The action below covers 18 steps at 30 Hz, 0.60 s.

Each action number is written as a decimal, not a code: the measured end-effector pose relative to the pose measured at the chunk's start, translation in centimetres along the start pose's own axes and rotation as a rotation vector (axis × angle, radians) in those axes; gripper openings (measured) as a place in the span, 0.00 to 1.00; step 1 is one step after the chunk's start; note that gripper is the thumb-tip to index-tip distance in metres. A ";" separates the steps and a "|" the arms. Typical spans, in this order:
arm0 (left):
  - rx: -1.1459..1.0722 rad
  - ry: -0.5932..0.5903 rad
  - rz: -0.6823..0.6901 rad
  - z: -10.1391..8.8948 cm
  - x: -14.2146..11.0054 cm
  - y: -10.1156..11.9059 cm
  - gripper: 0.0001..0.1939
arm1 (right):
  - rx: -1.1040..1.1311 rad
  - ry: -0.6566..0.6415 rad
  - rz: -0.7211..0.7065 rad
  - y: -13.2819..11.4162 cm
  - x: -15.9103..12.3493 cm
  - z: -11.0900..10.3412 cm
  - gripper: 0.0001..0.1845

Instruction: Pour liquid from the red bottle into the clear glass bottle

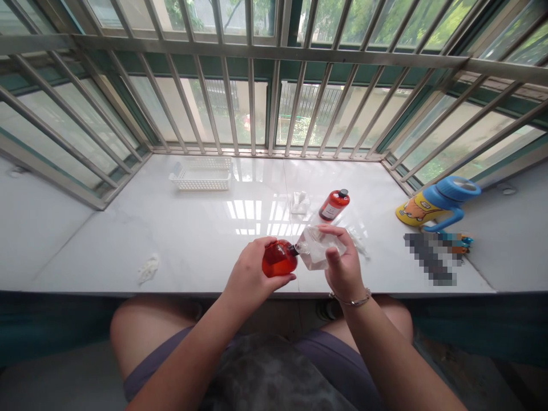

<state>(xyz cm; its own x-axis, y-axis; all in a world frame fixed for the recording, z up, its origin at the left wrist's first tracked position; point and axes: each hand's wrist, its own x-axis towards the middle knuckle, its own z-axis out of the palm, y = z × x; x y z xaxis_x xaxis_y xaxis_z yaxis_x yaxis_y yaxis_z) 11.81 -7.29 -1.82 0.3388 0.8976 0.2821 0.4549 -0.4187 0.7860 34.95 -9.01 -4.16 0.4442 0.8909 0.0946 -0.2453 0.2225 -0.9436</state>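
My left hand (252,268) is wrapped around a see-through red bottle (279,262) that lies tipped sideways, its dark neck pointing right. Liquid seems to fill its lower part. In my right hand (345,265) is a clear plastic container (317,251), also tilted, gripped between thumb and fingers. The bottle's dark neck meets the near end of the clear container; whether it goes inside, I cannot tell. Just beyond my right hand a second red bottle (334,206) with a dark cap and white label stands on the white counter (205,240).
At the back left sits a white plastic basket (201,176). Crumpled white tissue (149,269) lies at the left, and a small white item (300,202) near the middle. A blue and yellow flask (436,202) stands at the right, beside a blurred-out patch (432,260). Metal bars (274,54) line the window.
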 end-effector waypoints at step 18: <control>-0.112 -0.039 -0.108 -0.1 -0.2 -0.1 0.39 | -0.340 -0.193 -0.331 -0.4 0.8 -0.7 0.31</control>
<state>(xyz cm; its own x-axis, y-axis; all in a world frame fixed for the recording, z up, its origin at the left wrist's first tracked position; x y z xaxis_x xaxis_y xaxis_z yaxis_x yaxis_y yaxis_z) 11.60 -7.36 -1.90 0.3259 0.9295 0.1726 0.3962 -0.3000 0.8678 36.00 -8.63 -3.87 0.2760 0.8582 0.4328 0.1905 0.3925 -0.8998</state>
